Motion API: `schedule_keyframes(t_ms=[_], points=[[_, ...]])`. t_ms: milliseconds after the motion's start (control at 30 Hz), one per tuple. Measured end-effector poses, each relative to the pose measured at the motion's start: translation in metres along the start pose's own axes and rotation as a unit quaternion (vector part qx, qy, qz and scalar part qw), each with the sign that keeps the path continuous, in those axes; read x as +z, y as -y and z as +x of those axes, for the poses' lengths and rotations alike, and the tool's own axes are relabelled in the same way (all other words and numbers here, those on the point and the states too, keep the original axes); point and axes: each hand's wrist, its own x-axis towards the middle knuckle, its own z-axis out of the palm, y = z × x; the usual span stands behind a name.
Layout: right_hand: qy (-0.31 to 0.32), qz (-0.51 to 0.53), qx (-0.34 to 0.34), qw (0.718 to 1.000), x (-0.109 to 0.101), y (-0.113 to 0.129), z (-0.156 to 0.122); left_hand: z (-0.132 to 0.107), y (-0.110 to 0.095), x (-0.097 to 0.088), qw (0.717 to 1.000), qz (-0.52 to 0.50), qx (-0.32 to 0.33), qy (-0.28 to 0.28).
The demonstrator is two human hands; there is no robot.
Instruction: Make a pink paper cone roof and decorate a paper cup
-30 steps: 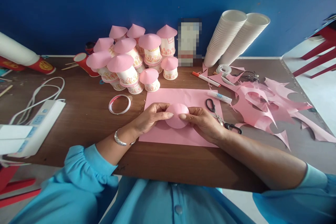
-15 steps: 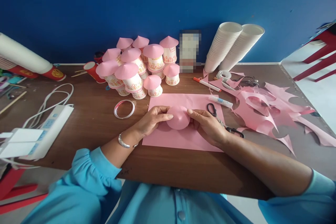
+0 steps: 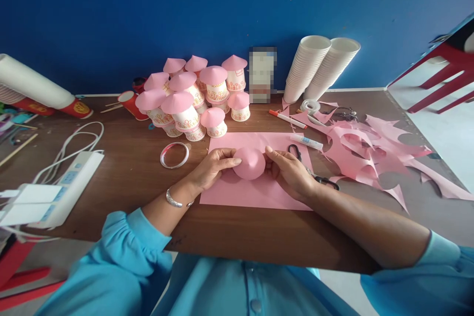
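Note:
Just above a pink paper sheet (image 3: 222, 192) on the table is a small pink paper cone (image 3: 249, 167), its tip facing up toward me. My left hand (image 3: 215, 167) pinches the cone's left edge, thumb on top and fingers beneath. At the opposite edge, my right hand (image 3: 291, 173) has curled fingers against the rim, with the thumb raised just beside it; the fingertips are partly hidden. Black-handled scissors (image 3: 326, 182) lie partly under my right hand. Behind the sheet stand several decorated paper cups topped with pink cones (image 3: 181, 108).
Right of the sheet lie a glue stick (image 3: 306, 141), an orange-capped marker (image 3: 288, 119), a roll of tape (image 3: 310, 106) and pink paper scraps (image 3: 355, 153). Stacked white cups (image 3: 307, 66) lean at the wall. Leftward are a tape ring (image 3: 162, 160) and a power strip (image 3: 76, 187).
My right thumb has lifted off the cone's top to beside its rim. The left hand keeps its pinch. The view has shifted slightly.

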Motion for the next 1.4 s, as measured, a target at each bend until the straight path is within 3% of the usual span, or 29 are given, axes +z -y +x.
schedule_keyframes(t_ms=[300, 433, 700, 833, 1067, 1400], points=[[-0.001, -0.074, 0.003, 0.997, -0.004, -0.002, 0.001, 0.000, -0.003, 0.004, 1.000, 0.010, 0.009, 0.007], [0.037, -0.042, -0.020, 0.998, -0.004, -0.005, 0.002, 0.001, -0.002, 0.004, 0.999, 0.026, 0.028, -0.012], [0.079, 0.038, 0.005, 0.996, 0.005, 0.003, -0.002, 0.000, -0.004, 0.006, 1.000, 0.009, 0.020, -0.017], [0.096, 0.027, 0.021, 0.995, 0.006, 0.005, -0.004, -0.001, -0.005, 0.007, 1.000, 0.006, 0.018, -0.012], [0.060, -0.024, 0.045, 0.997, 0.004, 0.003, -0.005, -0.001, -0.007, 0.008, 0.999, 0.031, 0.013, 0.008], [0.091, 0.006, 0.033, 0.995, 0.004, -0.001, -0.004, -0.002, -0.006, 0.009, 1.000, 0.018, 0.012, -0.004]])
